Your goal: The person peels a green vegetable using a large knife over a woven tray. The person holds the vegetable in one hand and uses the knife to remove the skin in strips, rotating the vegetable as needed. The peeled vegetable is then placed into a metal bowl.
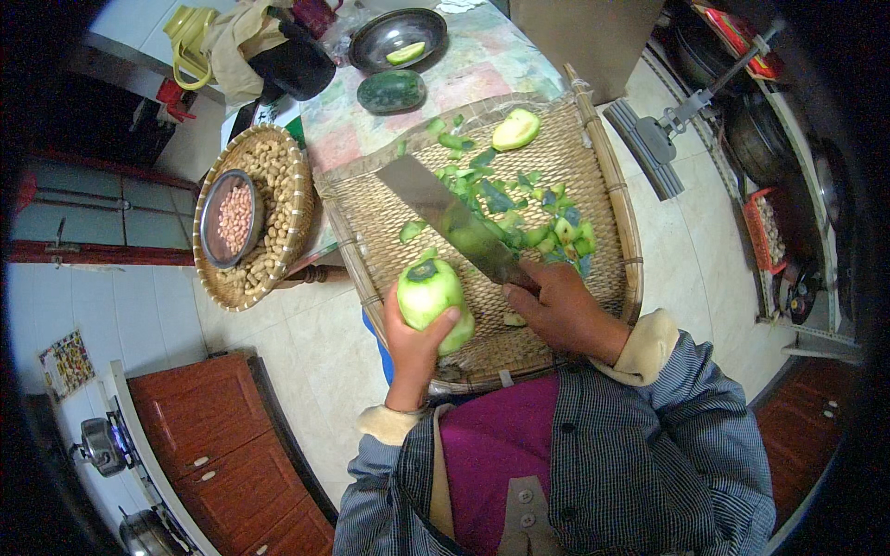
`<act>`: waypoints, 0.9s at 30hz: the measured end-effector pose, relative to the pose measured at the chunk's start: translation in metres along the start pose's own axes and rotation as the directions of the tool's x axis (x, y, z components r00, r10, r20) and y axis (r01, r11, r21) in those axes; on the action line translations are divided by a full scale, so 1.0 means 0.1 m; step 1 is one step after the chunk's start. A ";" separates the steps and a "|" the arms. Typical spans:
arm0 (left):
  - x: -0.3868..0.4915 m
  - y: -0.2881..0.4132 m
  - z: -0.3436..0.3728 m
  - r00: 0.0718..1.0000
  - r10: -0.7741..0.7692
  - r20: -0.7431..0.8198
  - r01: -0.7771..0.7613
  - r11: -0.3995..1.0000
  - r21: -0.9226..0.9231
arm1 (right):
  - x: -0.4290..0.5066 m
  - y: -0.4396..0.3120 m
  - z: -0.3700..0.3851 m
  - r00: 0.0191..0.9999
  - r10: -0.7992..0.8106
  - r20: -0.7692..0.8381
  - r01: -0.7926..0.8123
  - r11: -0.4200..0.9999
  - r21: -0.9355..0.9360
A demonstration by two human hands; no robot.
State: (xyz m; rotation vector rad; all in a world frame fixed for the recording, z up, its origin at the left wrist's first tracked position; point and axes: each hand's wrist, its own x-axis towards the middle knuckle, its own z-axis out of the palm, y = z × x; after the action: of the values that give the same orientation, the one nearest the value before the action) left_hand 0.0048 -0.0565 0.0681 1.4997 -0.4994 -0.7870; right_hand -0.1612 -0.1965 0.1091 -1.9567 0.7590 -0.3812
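Observation:
My left hand grips a peeled pale-green gourd, with a dark patch of rind left around its top end. In my right hand is the handle of a broad cleaver, its blade pointing up and left, just beyond the gourd and apart from it. Beneath both hands lies a woven bamboo tray with a raised pole rim. Green peelings and chunks are scattered over its middle and right side. Towards the far edge rests a cut gourd piece.
A whole dark-green gourd and a metal bowl holding a cut wedge sit on the table. At left, a round basket contains peanuts and a steel bowl of shelled ones. A mop stands at right.

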 end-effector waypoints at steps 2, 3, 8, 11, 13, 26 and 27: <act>0.00 -0.01 -0.02 0.987 -0.130 0.099 0.150 0.960 -0.235 | -0.01 0.04 0.00 0.999 -0.004 0.036 0.004 1.000 0.003; 0.00 -0.02 -0.03 0.975 -0.157 0.158 0.201 0.926 -0.319 | -0.01 0.05 0.00 0.998 -0.001 0.055 0.001 1.000 0.003; 0.03 -0.03 -0.06 0.927 -0.186 0.325 0.362 0.671 -0.648 | 0.01 0.08 0.05 0.999 0.012 0.045 -0.014 0.998 0.058; 0.05 -0.07 -0.08 0.908 -0.178 0.380 0.411 0.556 -0.722 | 0.01 0.10 0.02 0.996 0.047 0.070 -0.050 0.998 0.043; 0.05 -0.10 -0.10 0.910 -0.192 0.367 0.406 0.595 -0.694 | 0.00 0.11 0.02 0.998 0.031 0.048 -0.033 0.998 0.045; 0.08 0.01 -0.07 0.814 -0.219 0.538 0.556 0.563 -0.611 | -0.01 0.10 -0.05 0.998 -0.006 0.057 0.005 1.000 0.011; 0.09 0.06 -0.06 0.840 -0.218 0.496 0.500 0.667 -0.553 | -0.01 0.09 -0.08 0.999 0.008 0.051 -0.008 1.000 0.009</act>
State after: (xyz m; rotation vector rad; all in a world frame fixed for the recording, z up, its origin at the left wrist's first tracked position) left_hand 0.0160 -0.0600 0.0720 0.7506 -0.1484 -1.4387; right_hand -0.1697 -0.2040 0.1052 -1.9472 0.7304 -0.3278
